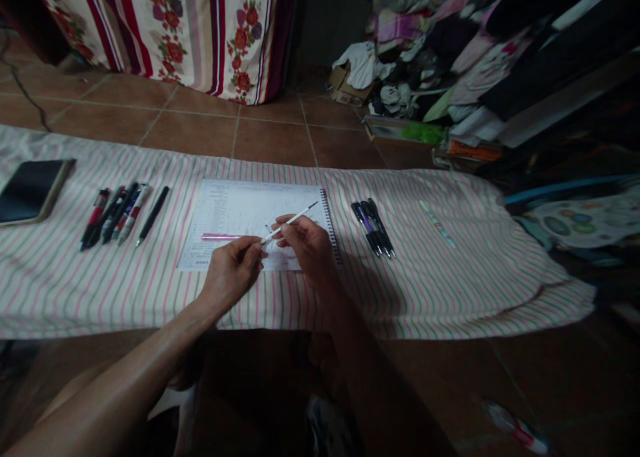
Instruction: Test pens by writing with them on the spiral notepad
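- The left hand (234, 267) is pinching the near end of a slim white rod (301, 214) between thumb and fingertips.
- The right hand (311, 245) is pinching the same rod farther along, and the dark tip is pointing up and away to the right.
- The rod is slanting above an open spiral notebook (255, 203), whose coil is running down its right side.
- A pink pen (220, 237) is lying across the page, one end reaching the left hand's fingers; whether they are touching it, I cannot tell.
- Left of the notebook, a black pen (153, 217) is lying just beside a cluster of pens (116, 215), with a dark-screened device (33, 190) farther left.
- Right of the notebook, a group of dark pens (374, 229) is resting on the striped, cloth-covered table (470, 283), and a pale patterned stick (437, 223) is lying beyond them.
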A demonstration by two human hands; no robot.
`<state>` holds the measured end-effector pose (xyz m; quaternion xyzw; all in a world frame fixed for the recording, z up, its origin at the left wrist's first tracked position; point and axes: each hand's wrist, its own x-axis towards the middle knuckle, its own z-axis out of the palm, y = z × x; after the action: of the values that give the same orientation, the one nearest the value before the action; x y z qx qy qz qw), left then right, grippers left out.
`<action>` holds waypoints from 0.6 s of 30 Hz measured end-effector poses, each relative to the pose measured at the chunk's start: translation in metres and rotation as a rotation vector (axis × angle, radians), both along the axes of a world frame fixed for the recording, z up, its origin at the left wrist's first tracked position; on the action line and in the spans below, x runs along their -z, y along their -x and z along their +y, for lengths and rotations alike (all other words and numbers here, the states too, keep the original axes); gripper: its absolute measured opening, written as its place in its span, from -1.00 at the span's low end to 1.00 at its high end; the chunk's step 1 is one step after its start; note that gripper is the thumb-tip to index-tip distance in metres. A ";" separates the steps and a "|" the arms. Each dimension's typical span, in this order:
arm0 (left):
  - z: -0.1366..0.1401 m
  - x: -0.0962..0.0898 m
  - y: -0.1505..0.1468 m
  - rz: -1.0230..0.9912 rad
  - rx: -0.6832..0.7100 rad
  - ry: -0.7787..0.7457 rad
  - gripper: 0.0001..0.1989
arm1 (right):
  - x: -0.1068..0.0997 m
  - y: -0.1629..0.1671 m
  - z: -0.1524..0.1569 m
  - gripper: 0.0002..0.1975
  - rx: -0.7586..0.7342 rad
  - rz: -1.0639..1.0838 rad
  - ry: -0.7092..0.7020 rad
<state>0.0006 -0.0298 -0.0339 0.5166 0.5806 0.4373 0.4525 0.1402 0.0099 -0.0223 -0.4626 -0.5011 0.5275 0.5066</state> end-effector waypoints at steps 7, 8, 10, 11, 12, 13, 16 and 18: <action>0.000 0.004 -0.002 -0.152 -0.011 0.033 -0.78 | -0.003 -0.001 -0.001 -0.80 -0.003 -0.002 -0.007; 0.000 0.004 -0.003 -0.170 -0.020 0.029 -0.77 | -0.004 -0.001 -0.001 -0.80 -0.008 -0.001 -0.003; 0.001 0.004 -0.003 -0.189 -0.032 0.018 -0.77 | -0.005 -0.001 -0.001 -0.80 -0.019 0.005 0.003; 0.001 0.003 -0.003 -0.190 -0.030 0.017 -0.76 | -0.006 -0.001 -0.001 -0.80 -0.023 0.007 0.002; 0.001 0.003 -0.003 -0.189 -0.027 0.019 -0.77 | -0.006 -0.002 -0.001 -0.79 -0.024 0.011 -0.002; 0.001 0.003 -0.002 -0.190 -0.023 0.022 -0.77 | -0.006 -0.002 -0.001 -0.79 -0.023 0.015 -0.008; 0.001 0.005 -0.002 -0.223 -0.014 0.028 -0.79 | -0.005 -0.002 -0.002 -0.79 -0.025 0.019 -0.019; 0.001 0.007 -0.002 -0.257 -0.018 0.033 -0.79 | -0.005 -0.003 -0.002 -0.79 -0.028 0.015 -0.019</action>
<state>0.0029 -0.0292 -0.0406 0.4432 0.5297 0.4944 0.5278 0.1429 0.0084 -0.0170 -0.4467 -0.5086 0.5330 0.5076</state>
